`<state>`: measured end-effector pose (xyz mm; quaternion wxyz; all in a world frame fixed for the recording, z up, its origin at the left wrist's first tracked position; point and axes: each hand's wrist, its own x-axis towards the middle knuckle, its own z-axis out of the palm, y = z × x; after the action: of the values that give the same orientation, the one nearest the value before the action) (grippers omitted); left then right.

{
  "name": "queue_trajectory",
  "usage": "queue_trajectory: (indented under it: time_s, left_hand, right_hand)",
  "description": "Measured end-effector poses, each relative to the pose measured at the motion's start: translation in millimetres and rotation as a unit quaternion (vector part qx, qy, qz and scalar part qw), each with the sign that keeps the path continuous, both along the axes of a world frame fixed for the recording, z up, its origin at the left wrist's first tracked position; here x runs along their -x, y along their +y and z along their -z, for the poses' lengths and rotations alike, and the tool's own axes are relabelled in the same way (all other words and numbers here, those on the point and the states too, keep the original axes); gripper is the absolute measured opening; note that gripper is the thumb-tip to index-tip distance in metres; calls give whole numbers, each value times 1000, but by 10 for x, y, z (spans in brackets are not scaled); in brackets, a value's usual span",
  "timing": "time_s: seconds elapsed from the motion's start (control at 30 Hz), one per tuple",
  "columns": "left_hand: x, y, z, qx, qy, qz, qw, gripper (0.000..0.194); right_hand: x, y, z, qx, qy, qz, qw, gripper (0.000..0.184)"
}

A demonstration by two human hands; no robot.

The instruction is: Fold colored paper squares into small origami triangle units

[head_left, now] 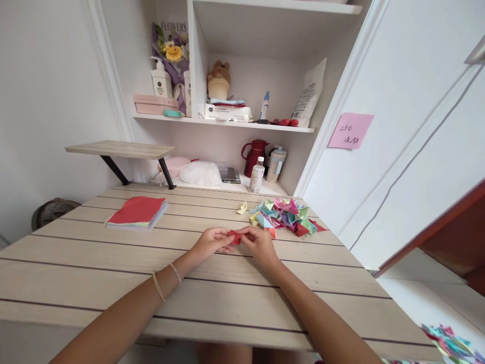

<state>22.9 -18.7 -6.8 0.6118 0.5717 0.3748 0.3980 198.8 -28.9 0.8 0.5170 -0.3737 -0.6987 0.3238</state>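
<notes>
A small piece of folded red paper is held between my two hands, just above the middle of the wooden table. My left hand pinches its left side with thumb and fingers. On the other side, my right hand grips the paper's right edge, with fingertips close to the left thumb. Part of the paper is hidden by the fingers, so its exact folded shape cannot be made out. Beyond my right hand lies a pile of colourful folded paper boats, with one pale yellow boat slightly apart.
A stack of coloured paper sheets, red on top, lies at the left. Behind it stands a small raised shelf on black legs. A bottle, a dark red jug and a tumbler stand at the back.
</notes>
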Motion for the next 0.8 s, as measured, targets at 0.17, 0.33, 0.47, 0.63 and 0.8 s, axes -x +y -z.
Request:
queue_trajectory:
  time_s: [0.17,0.33,0.47,0.63,0.8]
  left_hand:
    - [22,52,12,-46,-21,-62,997,29]
    - [36,22,-22,-178,61,-51,981,23]
    - [31,-44,-105,-304,158,-65,937,15]
    - [41,-42,-135,-314,173,-81,930,15]
    - [14,6,-69,-157,36,-85,983,23]
  right_hand:
    - [-33,-6,-25,-7,-50,-6,999,23]
    - [-41,-2,-42,-29,-94,22,995,22]
    - [-49,-3,-48,-60,-169,8,984,13]
    - [-82,12,-44,-39,-204,9,978,11]
    - [-50,8,-38,16,-155,-6,988,15]
